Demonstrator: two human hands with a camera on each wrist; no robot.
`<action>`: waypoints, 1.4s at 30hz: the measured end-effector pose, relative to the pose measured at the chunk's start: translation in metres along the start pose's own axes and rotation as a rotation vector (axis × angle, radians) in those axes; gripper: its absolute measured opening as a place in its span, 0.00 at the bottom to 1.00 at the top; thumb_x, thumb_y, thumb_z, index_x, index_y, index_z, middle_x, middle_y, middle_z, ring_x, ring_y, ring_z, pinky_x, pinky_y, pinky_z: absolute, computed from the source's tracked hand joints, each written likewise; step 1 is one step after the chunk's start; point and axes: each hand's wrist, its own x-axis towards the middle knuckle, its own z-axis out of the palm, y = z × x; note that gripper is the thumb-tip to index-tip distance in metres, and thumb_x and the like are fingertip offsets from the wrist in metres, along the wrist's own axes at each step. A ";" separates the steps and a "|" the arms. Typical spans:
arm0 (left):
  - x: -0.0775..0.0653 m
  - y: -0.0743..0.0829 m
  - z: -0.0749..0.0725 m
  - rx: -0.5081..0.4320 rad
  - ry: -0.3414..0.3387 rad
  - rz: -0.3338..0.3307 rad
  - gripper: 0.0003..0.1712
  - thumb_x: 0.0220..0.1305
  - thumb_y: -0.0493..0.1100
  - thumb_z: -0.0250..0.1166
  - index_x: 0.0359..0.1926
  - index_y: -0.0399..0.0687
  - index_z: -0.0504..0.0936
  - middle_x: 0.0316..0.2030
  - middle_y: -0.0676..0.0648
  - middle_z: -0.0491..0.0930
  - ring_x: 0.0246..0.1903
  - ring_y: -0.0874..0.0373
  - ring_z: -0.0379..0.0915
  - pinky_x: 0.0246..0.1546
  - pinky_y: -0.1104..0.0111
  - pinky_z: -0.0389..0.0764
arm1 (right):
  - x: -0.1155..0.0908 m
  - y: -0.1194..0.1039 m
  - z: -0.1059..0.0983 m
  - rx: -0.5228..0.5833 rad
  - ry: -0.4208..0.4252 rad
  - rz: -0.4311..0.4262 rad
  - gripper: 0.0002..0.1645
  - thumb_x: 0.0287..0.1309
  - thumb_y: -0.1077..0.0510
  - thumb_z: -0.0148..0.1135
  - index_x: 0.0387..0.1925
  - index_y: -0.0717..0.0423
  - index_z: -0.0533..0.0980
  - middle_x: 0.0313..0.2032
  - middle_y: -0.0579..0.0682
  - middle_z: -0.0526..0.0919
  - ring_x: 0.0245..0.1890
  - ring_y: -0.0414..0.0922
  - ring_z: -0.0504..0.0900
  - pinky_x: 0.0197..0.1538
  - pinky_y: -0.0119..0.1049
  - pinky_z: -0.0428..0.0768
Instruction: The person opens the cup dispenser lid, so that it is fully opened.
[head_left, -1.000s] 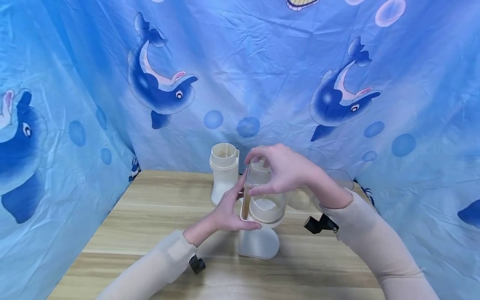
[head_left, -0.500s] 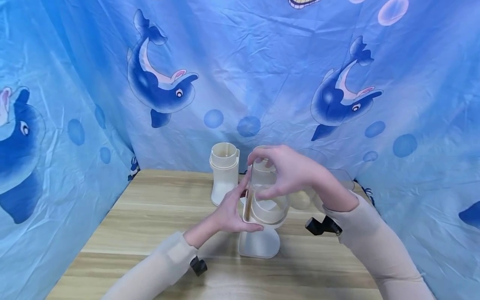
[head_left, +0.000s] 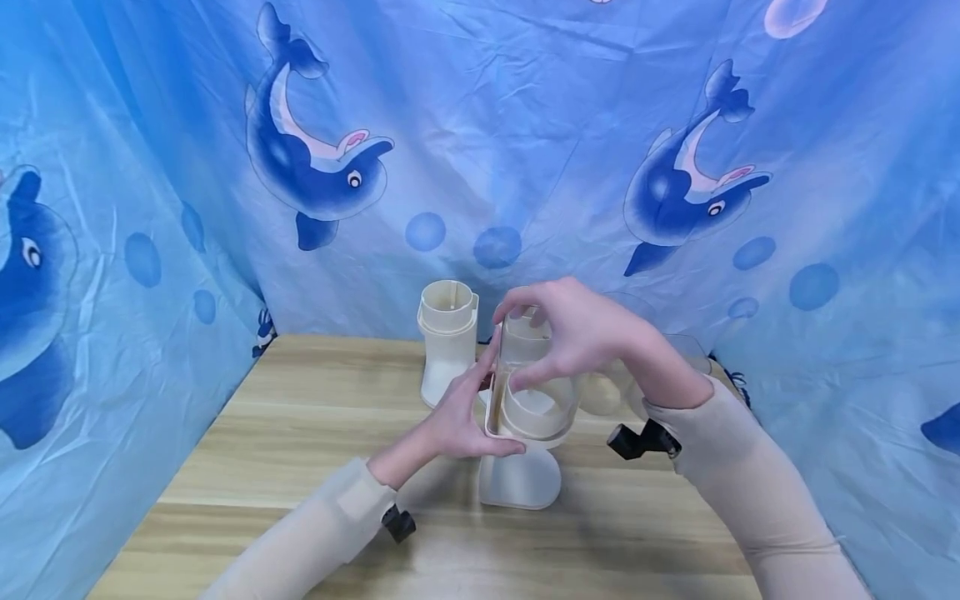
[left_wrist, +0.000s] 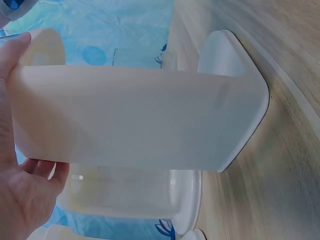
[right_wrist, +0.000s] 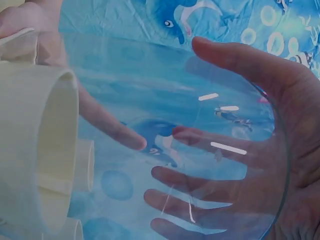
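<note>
A white plastic stand with a rounded foot is upright on the table. My left hand grips its upper end, thumb on one side and fingers on the other; the left wrist view shows the stand's flat back and this hand. A clear, round-walled plastic container sits over the stand's white ring collar. From above, my right hand holds the container by its wide end, fingers spread round the wall in the right wrist view. A left finger shows through the clear wall.
Behind the left hand stands a similar white stand, and another white collar shows beyond the container. More clear containers are at the back right of the wooden table. A blue dolphin-print cloth hangs behind.
Both hands and the container shifted slightly right at first and have stayed nearly still since. The head view has tilted a little. Both holds are unchanged.
</note>
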 end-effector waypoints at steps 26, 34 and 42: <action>0.002 -0.002 0.000 -0.022 -0.010 0.009 0.88 0.37 0.46 0.90 0.87 0.44 0.36 0.61 0.43 0.84 0.58 0.53 0.84 0.60 0.59 0.87 | -0.008 -0.002 0.000 -0.026 0.014 -0.059 0.42 0.49 0.40 0.84 0.63 0.48 0.81 0.58 0.45 0.87 0.55 0.47 0.86 0.58 0.50 0.86; 0.000 -0.001 -0.001 -0.010 -0.008 -0.042 0.89 0.37 0.49 0.90 0.87 0.47 0.33 0.67 0.43 0.80 0.61 0.52 0.83 0.63 0.58 0.86 | 0.000 0.003 -0.007 -0.006 -0.042 -0.060 0.46 0.51 0.38 0.82 0.68 0.51 0.77 0.62 0.48 0.85 0.57 0.52 0.85 0.60 0.53 0.85; 0.001 0.000 -0.001 -0.050 -0.016 -0.052 0.90 0.36 0.46 0.90 0.87 0.48 0.33 0.65 0.41 0.82 0.61 0.49 0.84 0.66 0.58 0.84 | -0.037 0.019 -0.011 0.027 0.022 0.066 0.60 0.48 0.38 0.85 0.78 0.49 0.66 0.72 0.52 0.77 0.67 0.56 0.81 0.69 0.57 0.81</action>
